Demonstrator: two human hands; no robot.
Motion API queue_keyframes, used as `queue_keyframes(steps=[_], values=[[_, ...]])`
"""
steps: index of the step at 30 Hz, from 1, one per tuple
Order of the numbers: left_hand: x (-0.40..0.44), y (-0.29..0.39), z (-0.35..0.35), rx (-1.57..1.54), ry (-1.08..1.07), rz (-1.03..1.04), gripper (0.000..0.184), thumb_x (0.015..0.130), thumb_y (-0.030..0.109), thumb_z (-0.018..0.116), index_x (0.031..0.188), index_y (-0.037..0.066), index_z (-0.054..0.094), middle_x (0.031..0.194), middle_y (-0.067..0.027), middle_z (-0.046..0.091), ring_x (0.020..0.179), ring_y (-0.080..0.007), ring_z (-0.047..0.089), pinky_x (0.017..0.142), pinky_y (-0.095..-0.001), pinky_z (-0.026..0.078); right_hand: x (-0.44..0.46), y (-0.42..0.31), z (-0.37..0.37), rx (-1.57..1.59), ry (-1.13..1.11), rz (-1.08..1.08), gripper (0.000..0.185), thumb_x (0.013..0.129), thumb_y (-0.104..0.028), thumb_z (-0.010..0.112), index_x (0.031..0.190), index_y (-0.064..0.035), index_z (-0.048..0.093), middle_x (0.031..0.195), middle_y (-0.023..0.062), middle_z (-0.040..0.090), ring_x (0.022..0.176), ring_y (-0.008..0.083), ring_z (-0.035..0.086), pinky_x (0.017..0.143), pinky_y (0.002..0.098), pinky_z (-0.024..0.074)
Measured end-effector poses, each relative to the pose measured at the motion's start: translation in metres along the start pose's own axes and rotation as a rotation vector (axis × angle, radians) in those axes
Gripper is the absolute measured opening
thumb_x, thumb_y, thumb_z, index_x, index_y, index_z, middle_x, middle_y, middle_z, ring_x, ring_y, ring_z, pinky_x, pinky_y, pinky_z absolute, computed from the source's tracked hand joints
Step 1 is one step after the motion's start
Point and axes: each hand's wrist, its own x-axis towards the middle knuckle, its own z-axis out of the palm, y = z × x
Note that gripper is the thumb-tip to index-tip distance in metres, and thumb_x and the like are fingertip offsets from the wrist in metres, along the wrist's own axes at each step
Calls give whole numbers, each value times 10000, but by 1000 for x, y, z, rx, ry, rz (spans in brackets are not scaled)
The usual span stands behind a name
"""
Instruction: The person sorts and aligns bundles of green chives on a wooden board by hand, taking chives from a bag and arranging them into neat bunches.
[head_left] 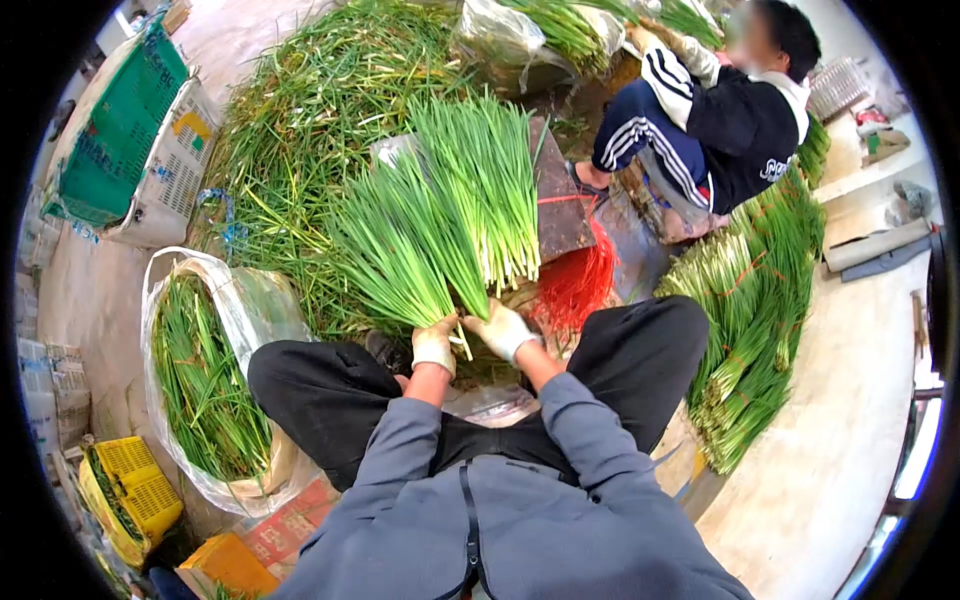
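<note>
My left hand (434, 346), in a pale work glove, is closed round the white base of a bunch of garlic chives (388, 245). Close beside it, my gloved right hand (502, 330) grips the base of a narrower portion of garlic chives (452, 255). A few stalk ends poke out below, between both hands. The leaves fan away from me and overlap another bunch of chives (492, 190) lying on a dark board (562, 205). Fingertips on both hands are partly hidden by the stalks.
Loose leaves (290, 130) are heaped at the left, near a plastic bag of greens (205, 390). Red ties (580, 285) hang from the board. Tied chive bundles (750, 320) are stacked at right, behind a seated co-worker (720, 130). Crates (130, 150) stand far left.
</note>
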Motion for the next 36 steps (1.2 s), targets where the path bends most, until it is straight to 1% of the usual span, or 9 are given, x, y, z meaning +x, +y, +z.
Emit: queue_keyframes(steps=[4, 10, 14, 16, 18, 19, 26, 31, 36], values=[[-8, 4, 1, -18, 61, -107, 325, 865, 108, 740, 1135, -15, 608, 993, -131, 668, 782, -268, 636, 646, -403, 507, -6, -4, 27, -191, -3, -182, 333, 980, -287, 517, 1094, 23, 560, 1029, 322, 630, 974, 470, 619, 826, 502, 507], [-26, 9, -4, -156, -218, -16, 326, 874, 78, 739, 1172, 6, 629, 1044, -85, 699, 857, -219, 645, 735, -365, 507, -12, -20, 17, -246, -72, -124, 320, 980, -272, 496, 1109, 19, 528, 952, 310, 646, 933, 489, 619, 792, 529, 509], [-29, 13, -10, -153, -296, 85, 342, 892, 52, 697, 1222, 14, 617, 1104, -93, 695, 937, -237, 664, 825, -378, 535, -24, -35, -1, -123, -71, -218, 417, 949, -296, 545, 1228, 13, 514, 1108, 322, 619, 1074, 450, 598, 917, 452, 492], [-33, 18, -10, -126, -299, 154, 375, 894, 83, 711, 1243, -5, 606, 1123, -107, 694, 941, -230, 673, 848, -351, 536, -26, -43, -10, 138, -172, -194, 426, 936, -258, 551, 1265, 9, 505, 1129, 281, 622, 1080, 376, 616, 941, 405, 478], [-31, 22, -12, 163, -337, 279, 413, 896, 146, 729, 1256, -9, 601, 1144, -102, 691, 950, -214, 666, 844, -335, 532, -16, -28, -6, 511, -374, 6, 369, 937, -172, 529, 1276, -28, 520, 1065, 91, 637, 966, 171, 592, 873, 314, 486], [-39, 30, -10, 274, -368, 347, 446, 913, 205, 721, 1277, -14, 587, 1151, -100, 688, 956, -203, 659, 836, -322, 526, -14, -21, -3, 507, -302, -67, 380, 940, -164, 524, 1297, -33, 517, 1069, 74, 637, 970, 163, 591, 862, 307, 488], [-33, 19, 6, 270, -388, 80, 430, 1006, 397, 562, 1206, 19, 608, 999, -60, 679, 810, -174, 621, 719, -321, 504, 14, 24, 21, 748, -254, 153, 428, 935, -153, 529, 1344, -25, 526, 1138, 73, 653, 1016, 172, 603, 899, 322, 481], [-12, 6, -1, 416, -363, 46, 541, 1032, 470, 464, 1266, 0, 597, 1123, -96, 669, 964, -189, 600, 871, -333, 462, 11, 19, 17, 903, -307, 152, 305, 930, -135, 573, 1227, -67, 561, 1098, 51, 644, 984, 176, 612, 850, 321, 495], [-16, 18, -3, 444, -443, -134, 610, 1042, 500, 394, 1299, -13, 600, 1244, -117, 649, 1109, -195, 567, 1002, -316, 400, 8, 14, 13, 843, -389, -6, 436, 849, -74, 702, 1241, -69, 510, 1031, 42, 636, 876, 152, 615, 748, 308, 510]])
